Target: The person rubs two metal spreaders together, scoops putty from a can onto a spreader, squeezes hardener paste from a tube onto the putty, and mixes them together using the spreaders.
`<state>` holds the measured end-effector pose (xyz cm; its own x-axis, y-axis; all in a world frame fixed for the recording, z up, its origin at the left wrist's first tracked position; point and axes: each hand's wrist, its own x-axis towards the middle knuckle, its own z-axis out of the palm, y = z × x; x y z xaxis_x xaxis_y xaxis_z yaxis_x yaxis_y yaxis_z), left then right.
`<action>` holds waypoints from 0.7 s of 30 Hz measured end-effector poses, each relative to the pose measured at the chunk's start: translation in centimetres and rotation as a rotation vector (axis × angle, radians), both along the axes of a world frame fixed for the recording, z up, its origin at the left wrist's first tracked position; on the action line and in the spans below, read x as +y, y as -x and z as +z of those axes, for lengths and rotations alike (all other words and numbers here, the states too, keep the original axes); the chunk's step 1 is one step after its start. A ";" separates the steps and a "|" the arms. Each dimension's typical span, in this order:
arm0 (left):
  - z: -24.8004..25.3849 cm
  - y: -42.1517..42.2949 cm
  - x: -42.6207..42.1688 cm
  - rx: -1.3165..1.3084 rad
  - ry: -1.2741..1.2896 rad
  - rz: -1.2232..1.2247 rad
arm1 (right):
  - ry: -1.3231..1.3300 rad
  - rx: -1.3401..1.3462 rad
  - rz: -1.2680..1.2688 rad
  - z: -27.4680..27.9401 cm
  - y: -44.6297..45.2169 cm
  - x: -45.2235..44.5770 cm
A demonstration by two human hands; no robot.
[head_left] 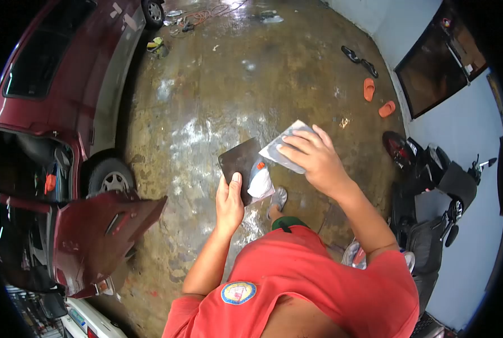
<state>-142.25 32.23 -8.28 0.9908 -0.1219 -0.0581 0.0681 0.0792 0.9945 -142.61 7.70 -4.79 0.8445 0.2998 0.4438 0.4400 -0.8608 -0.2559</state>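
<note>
My left hand grips a dark flat board by its near edge, thumb on top. On the board's right side lies a mound of white paste, with a small orange-red dab just above it. Up and to the right, my right hand is closed on a thin, greyish-white rectangular plate with pale smears. Its fingers lie across the upper face, and the thumb is hidden beneath. The plate's left corner is close to the board's upper right edge; whether they touch, I cannot tell.
A maroon vehicle stands at left, its open door jutting toward me. At right, a black motorcycle is near the wall. Orange slippers, black sandals, a small bucket and hoses lie on the wet-looking floor.
</note>
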 end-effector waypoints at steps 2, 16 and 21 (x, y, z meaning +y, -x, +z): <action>1.4 -3.5 -2.1 -0.077 -0.033 -0.020 | 0.017 -0.035 0.080 0.3 -3.7 -1.2; 2.5 -20.4 -11.8 -0.175 -0.411 -0.043 | -0.106 0.042 0.349 -1.7 -14.2 -6.1; 1.6 -25.7 -15.0 -0.147 -0.450 -0.133 | -0.086 0.099 0.307 -3.6 -17.0 -8.4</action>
<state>-116.59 17.24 -6.69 0.9700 -0.2432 0.0053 -0.0954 -0.3604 0.9279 -125.57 -0.65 -8.37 0.7611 0.5114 0.3989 0.6445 -0.6654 -0.3767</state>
